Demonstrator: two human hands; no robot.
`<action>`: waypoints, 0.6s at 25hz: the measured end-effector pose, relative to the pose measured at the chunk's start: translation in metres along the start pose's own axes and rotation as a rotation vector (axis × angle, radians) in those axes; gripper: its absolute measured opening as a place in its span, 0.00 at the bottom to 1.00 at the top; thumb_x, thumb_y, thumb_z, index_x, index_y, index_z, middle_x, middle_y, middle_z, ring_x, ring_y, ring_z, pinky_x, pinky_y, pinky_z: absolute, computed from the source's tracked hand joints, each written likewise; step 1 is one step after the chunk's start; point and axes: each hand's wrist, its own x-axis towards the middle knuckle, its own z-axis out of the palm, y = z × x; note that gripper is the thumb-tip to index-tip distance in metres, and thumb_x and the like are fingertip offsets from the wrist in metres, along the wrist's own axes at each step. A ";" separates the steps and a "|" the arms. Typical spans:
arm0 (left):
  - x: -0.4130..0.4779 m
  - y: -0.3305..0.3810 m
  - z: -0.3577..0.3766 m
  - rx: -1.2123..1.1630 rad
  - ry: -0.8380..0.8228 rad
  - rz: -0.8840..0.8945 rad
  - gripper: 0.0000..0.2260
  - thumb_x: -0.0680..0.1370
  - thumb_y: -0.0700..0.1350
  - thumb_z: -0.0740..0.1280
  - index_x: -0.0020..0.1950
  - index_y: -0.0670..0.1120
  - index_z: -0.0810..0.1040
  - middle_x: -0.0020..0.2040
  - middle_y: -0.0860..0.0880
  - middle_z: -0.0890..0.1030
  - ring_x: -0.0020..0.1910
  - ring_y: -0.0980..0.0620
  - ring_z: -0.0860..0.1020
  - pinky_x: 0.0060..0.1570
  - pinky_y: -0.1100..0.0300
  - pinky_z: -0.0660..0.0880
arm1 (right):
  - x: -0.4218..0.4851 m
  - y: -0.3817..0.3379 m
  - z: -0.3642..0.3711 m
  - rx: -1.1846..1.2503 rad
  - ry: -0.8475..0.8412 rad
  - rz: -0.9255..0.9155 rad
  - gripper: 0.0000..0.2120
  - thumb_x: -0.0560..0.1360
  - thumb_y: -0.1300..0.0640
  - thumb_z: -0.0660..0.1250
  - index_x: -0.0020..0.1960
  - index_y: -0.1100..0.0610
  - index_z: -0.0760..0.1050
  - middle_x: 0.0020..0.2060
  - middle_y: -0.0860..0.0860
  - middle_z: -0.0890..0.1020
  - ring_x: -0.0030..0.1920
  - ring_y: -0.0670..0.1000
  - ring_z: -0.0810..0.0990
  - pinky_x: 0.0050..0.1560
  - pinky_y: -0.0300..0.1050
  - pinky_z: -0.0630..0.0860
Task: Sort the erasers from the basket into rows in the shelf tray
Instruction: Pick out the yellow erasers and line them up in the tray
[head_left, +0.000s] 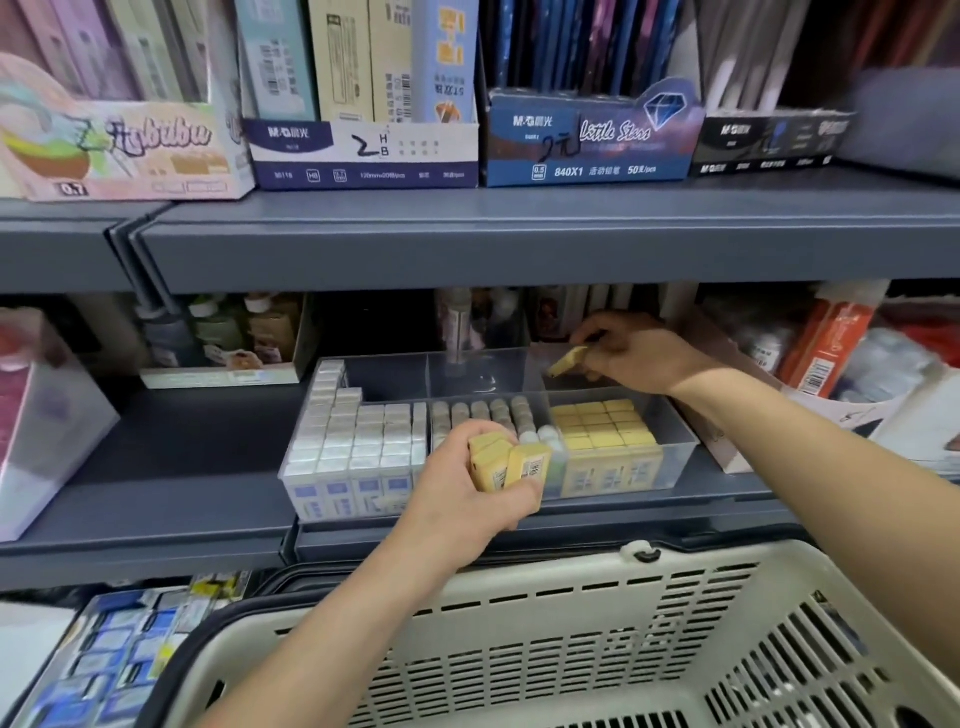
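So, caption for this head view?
Right hand holds one yellow eraser over the clear plastic tray; left hand grips more yellow erasers.

Three compartments divide the shelf tray (675, 452). Above it, four display boxes (363, 150); below, one basket (571, 623). The right hand (639, 358) holds one yellow eraser (566, 361), the left hand (467, 493) at least two.

Yellow erasers (602, 423) in rows, clear tray (384, 379)

The tray (672, 467) sits on the shelf (182, 467). The left fingers (522, 501) hold a bunch of erasers (506, 462) just in front of its middle part. The right fingers (597, 371) hold one eraser (567, 360) over the back right part, behind the rows (602, 423) there. The basket (519, 613) is below both hands.
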 end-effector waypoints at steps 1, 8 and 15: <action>0.000 0.000 0.000 -0.001 -0.001 -0.003 0.15 0.69 0.37 0.73 0.46 0.56 0.75 0.43 0.48 0.79 0.39 0.52 0.78 0.39 0.52 0.79 | 0.001 0.000 0.000 0.014 0.015 0.000 0.08 0.74 0.58 0.66 0.40 0.46 0.73 0.35 0.45 0.80 0.38 0.47 0.81 0.45 0.40 0.77; 0.001 -0.002 -0.001 -0.011 -0.017 -0.004 0.15 0.68 0.38 0.73 0.46 0.55 0.75 0.45 0.46 0.79 0.40 0.50 0.78 0.40 0.52 0.79 | 0.016 0.000 0.007 -0.013 -0.091 0.058 0.07 0.72 0.61 0.70 0.46 0.52 0.76 0.42 0.48 0.80 0.34 0.44 0.80 0.36 0.32 0.77; 0.000 -0.002 0.000 -0.030 -0.015 -0.008 0.14 0.63 0.43 0.73 0.44 0.58 0.75 0.44 0.48 0.79 0.41 0.50 0.78 0.42 0.50 0.79 | 0.020 -0.001 0.000 -0.188 -0.189 -0.003 0.07 0.72 0.59 0.70 0.45 0.48 0.76 0.41 0.43 0.78 0.43 0.43 0.76 0.45 0.34 0.70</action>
